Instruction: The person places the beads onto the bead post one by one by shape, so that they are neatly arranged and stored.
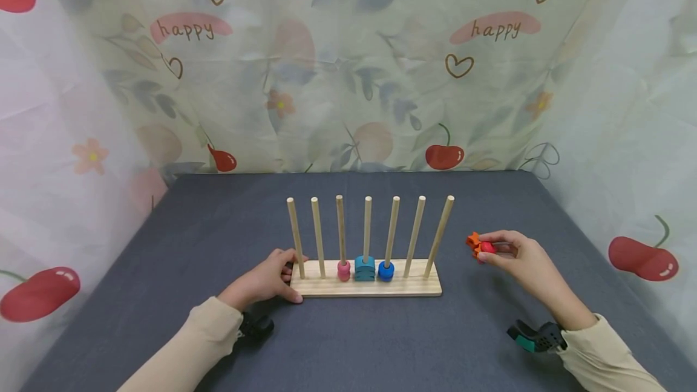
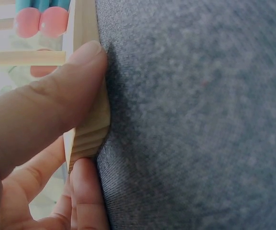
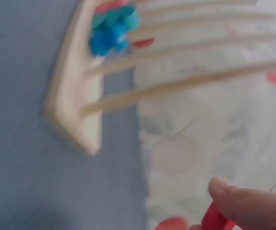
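Observation:
A pale wooden pegboard (image 1: 321, 286) with several upright pegs sits mid-table. My left hand (image 1: 267, 280) grips its left end, the thumb (image 2: 87, 62) on the front edge and the fingers round the end and back. Held in the fingertips of my right hand (image 1: 517, 256), off to the right of the board, are a red bead (image 1: 487, 247) and orange star-like beads (image 1: 472, 238). In the right wrist view only the thumb and some red (image 3: 214, 219) show at the lower corner. Low on three middle pegs sit pink beads (image 1: 343, 271), teal arched beads (image 1: 365, 268) and blue beads (image 1: 386, 271).
The pegs at both ends of the board carry no beads. A dark grey cloth (image 1: 381, 343) covers the table. Behind and at both sides hangs a printed curtain (image 1: 337, 77) with cherries and hearts. Black wrist devices (image 1: 536, 337) are worn on both arms.

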A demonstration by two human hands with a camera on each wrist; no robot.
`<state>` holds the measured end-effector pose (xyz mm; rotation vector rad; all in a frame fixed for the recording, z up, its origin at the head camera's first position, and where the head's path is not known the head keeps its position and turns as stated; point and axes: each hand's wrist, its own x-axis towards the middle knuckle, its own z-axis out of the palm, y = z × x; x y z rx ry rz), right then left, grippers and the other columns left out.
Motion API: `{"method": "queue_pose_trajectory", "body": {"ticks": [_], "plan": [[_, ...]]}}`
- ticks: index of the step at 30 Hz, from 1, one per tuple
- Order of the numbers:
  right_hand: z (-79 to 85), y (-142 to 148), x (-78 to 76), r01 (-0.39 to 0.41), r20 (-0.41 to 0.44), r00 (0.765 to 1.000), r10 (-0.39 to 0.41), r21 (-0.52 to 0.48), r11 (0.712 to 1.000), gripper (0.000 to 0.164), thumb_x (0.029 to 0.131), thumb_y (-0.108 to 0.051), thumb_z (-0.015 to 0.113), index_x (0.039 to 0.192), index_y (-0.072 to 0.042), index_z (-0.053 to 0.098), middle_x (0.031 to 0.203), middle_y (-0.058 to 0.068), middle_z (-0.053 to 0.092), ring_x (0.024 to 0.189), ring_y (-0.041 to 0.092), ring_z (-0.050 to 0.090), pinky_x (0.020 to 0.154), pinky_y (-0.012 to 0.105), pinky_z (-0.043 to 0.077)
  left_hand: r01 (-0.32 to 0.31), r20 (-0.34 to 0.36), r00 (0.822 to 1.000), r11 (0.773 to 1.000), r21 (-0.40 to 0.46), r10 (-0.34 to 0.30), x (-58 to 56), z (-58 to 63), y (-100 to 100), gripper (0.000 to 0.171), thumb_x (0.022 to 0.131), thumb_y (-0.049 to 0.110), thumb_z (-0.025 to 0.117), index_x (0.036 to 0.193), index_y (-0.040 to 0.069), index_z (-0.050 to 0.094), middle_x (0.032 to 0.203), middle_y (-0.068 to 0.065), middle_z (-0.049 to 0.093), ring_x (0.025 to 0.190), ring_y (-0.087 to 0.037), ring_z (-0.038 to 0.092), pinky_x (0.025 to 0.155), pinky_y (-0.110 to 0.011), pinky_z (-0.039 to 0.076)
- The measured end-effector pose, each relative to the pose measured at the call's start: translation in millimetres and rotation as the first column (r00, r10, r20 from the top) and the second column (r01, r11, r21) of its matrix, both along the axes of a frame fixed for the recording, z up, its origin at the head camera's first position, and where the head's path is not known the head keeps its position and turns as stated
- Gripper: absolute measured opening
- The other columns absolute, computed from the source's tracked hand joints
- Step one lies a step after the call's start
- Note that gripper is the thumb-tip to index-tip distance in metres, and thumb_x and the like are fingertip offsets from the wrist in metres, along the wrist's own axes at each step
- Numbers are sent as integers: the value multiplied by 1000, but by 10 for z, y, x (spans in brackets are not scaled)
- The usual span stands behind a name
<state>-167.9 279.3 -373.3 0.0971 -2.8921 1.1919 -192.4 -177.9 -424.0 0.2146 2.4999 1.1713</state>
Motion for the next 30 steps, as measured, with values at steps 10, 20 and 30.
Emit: {"method": "queue_pose_trajectory", "body": {"ticks": [10, 20, 30], "plan": [[554, -406, 109, -59, -273, 962, -9, -238, 969, 46, 86, -23, 74, 127, -8, 59, 118, 1, 59, 92, -8, 62, 75, 12, 51, 1, 4, 1000, 1000, 1, -1, -6, -1, 10, 71, 64, 3, 89, 127, 9, 56, 113, -14, 42, 105, -27, 50, 94, -44, 45], [905, -819, 171, -286, -503, 862, 53, -398, 871, 37, 85, 0, 70, 121, -1, 64, 115, -1, 61, 97, 6, 63, 83, 15, 50, 3, 10, 1000, 1000, 11, -3, -3, 8, -8, 73, 64, 3, 88, 128, 9, 55, 115, -14, 41, 106, -26, 50, 94, -44, 45], [930, -1158, 113, -375, -547, 833, 76, -459, 805, 41, 82, 7, 71, 122, 3, 61, 118, 3, 63, 99, 10, 64, 85, 19, 51, 9, 14, 1000, 1000, 20, -9, -14, 6, -13, 73, 64, 4, 89, 129, 9, 55, 117, -14, 40, 105, -25, 49, 93, -43, 45]]}}
